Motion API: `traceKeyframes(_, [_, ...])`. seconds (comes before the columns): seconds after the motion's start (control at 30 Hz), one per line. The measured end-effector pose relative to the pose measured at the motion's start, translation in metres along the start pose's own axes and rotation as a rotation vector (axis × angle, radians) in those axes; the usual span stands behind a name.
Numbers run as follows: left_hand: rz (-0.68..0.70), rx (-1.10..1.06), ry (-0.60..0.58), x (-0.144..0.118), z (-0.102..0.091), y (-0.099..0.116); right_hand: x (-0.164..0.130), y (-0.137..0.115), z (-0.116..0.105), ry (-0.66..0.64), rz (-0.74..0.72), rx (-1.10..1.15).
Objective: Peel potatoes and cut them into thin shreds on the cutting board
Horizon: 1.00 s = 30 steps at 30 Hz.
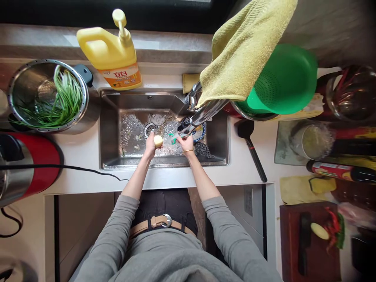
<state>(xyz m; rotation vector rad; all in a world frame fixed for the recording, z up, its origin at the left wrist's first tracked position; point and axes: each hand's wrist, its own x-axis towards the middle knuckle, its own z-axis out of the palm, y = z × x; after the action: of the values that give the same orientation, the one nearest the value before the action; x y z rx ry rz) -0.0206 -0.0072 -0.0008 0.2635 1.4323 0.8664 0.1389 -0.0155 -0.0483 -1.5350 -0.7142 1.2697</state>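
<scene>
Over the steel sink (110,129), my left hand (150,145) is closed around a peeled, pale yellow potato (158,141). My right hand (185,143), just to its right, grips a small green peeler (172,138); the fingers partly cover it. A short gap separates peeler and potato. The pull-out faucet (195,120) reaches in above my right hand, and water ripples over the sink floor. Thin peelings lie around the drain (151,130). Behind my right hand, a blue-patterned dish (199,133) and a steel scouring pad (203,150) sit in the sink.
Left stand a pot (88,92) with green stalks (69,94), a red appliance (41,164) and a yellow detergent jug (117,55). A towel (235,58) hangs over the faucet. Right are a green colander (289,78), a black spatula (252,149) and a cutting board (289,235) with a knife (304,243).
</scene>
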Motion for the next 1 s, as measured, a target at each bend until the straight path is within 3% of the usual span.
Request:
traceKeyframes(0.1, [-0.043, -0.135, -0.050, 0.002, -0.001, 0.006, 0.006, 0.006, -0.012, 0.081, 0.045, 0.024])
traceKeyframes(0.23, [-0.163, -0.310, -0.145, 0.006, 0.010, 0.003, 0.004, 0.000, 0.001, 0.162, 0.003, 0.105])
traceKeyframes(0.43, [-0.338, -0.293, 0.044, 0.010, 0.028, -0.020, -0.005, -0.023, 0.012, 0.084, 0.032, 0.161])
traceKeyframes(0.7, [-0.203, -0.301, 0.016, 0.006, 0.037, -0.033, -0.020, -0.031, 0.006, 0.041, -0.122, -0.139])
traceKeyframes(1.0, [0.065, -0.015, 0.070, -0.001, 0.032, -0.036, -0.024, -0.024, 0.018, -0.058, -0.167, -0.151])
